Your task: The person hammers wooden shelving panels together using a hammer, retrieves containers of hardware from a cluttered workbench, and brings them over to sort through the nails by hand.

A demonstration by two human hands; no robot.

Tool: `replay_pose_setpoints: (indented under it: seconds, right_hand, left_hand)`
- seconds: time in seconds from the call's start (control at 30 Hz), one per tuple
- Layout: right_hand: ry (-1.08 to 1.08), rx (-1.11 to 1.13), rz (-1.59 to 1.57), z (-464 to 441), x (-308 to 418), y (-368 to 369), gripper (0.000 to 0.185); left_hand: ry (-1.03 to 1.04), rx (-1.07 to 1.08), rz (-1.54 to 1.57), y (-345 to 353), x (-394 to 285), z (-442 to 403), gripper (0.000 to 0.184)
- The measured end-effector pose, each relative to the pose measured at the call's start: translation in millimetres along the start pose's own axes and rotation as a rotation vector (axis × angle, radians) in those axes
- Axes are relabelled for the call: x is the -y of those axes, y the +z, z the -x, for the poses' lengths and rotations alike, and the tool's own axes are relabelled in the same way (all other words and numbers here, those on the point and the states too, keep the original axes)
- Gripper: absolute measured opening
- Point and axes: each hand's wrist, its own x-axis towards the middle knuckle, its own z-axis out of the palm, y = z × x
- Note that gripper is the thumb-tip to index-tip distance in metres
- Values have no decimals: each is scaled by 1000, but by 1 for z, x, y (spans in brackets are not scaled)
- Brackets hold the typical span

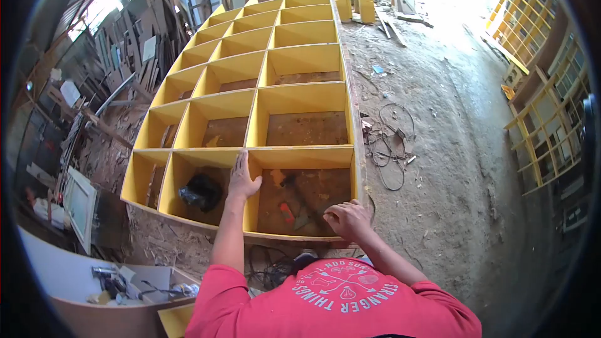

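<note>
A large yellow wooden frame (300, 148) divided into open compartments lies before me. My left hand (243, 180) rests open on the divider between two front compartments, its fingers pointing forward along it. Near the front right corner, my right hand (348, 220) is closed with curled fingers; what it grips, if anything, is hidden. A dark, long-handled tool (304, 198), perhaps a hammer, shows in the front right compartment, its near end close to my right hand. Whether the hand touches it, I cannot tell. Beside it lies a small red object (287, 211).
A black plastic bag (201, 192) sits in the neighbouring compartment. Tangled cable (393, 144) lies on the dusty floor at right. Scrap boards (134, 40) lean at left. A box of fittings (125, 285) stands front left. More yellow lattice frames (523, 19) are at far right.
</note>
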Motion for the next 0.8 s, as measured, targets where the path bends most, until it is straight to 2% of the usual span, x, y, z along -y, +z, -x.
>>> replay_pose_setpoints:
  seconds: [0.1,0.17,0.23,0.27,0.37,0.4,0.5,0.63,0.67,0.77,0.8]
  right_hand:
    - [-38,66,-82,5,-9,-8,24]
    - [-41,120,-113,6,-14,-11,26]
    - [-59,84,-136,6,-13,-15,27]
    - [-63,83,-126,6,-13,-17,28]
    - [-90,60,-145,6,-14,-13,27]
    - [-88,79,-141,6,-13,-16,26]
    - [-94,86,-140,7,-10,-18,25]
    - [-89,88,-119,9,-11,-11,23]
    - [-82,92,-115,9,-10,-11,23]
    - [-71,91,-68,5,-5,-7,21]
    - [-63,96,-52,3,-3,-6,20]
  left_hand:
    - [-107,-72,10,-1,-26,62,104]
    - [-167,-79,-12,-7,-47,99,95]
    - [-249,-76,-31,-7,-61,131,91]
    - [-255,-138,-52,-3,-66,148,82]
    - [-285,-200,-14,5,-78,186,74]
    - [-265,-244,-4,8,-83,197,62]
    - [-379,-201,44,-6,-116,215,54]
    - [-320,-186,106,-14,-111,230,50]
    - [-248,-262,-2,-18,-109,230,41]
    - [-314,-186,137,-48,-98,216,32]
    - [-274,-258,110,-55,-87,210,24]
